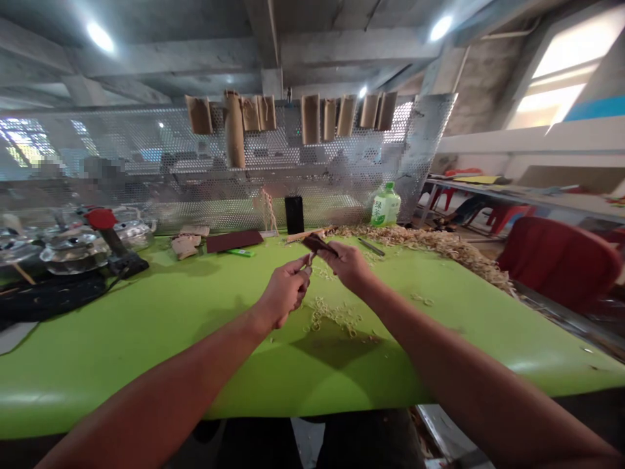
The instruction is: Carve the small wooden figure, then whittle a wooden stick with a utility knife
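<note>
Both my hands are raised over the green table (146,339), close together. My right hand (347,264) is closed round a dark brown strip (316,243) that sticks out up and to the left. My left hand (287,290) is pinched shut at the fingertips just below that strip's lower end, on a small thing too small to make out. Below the hands lies a scatter of pale curled shavings (336,316) on the table.
A long heap of shavings (439,244) runs along the back right edge. A green bottle (385,205), a black block (294,214), a dark flat sheet (234,240) and a red-topped tool (110,238) stand near the perforated metal screen (317,163). A red chair (561,260) is at right.
</note>
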`<state>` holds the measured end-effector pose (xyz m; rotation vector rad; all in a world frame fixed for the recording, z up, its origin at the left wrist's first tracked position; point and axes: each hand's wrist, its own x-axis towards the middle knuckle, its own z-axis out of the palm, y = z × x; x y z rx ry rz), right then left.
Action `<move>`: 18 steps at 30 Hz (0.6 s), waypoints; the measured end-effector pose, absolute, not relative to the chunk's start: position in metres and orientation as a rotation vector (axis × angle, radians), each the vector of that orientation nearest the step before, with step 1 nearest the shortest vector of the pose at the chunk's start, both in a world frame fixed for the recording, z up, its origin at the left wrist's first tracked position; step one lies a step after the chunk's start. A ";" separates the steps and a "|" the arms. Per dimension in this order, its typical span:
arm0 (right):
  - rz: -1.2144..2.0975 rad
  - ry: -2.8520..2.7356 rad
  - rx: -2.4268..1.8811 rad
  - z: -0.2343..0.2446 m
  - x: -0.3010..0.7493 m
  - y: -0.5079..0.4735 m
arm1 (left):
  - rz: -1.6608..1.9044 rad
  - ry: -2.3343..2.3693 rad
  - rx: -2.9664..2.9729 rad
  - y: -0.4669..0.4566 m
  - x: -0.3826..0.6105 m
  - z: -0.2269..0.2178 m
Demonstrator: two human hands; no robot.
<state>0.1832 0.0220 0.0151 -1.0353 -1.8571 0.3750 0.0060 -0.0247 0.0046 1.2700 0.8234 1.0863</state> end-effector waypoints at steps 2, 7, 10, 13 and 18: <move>0.359 -1.802 -1.066 0.019 0.187 0.025 | 1.075 0.803 1.268 -0.026 0.007 0.005; 0.355 -1.862 -1.093 0.018 0.187 0.019 | 1.053 0.832 1.254 -0.028 0.007 0.002; 0.405 -1.885 -1.081 0.016 0.186 0.017 | 1.044 0.847 1.264 -0.028 0.007 0.003; 0.446 -1.839 -1.086 0.018 0.187 0.022 | 1.043 0.838 1.268 -0.028 0.006 0.004; 0.482 -1.801 -1.082 0.017 0.186 0.025 | 1.045 0.839 1.251 -0.027 0.006 0.002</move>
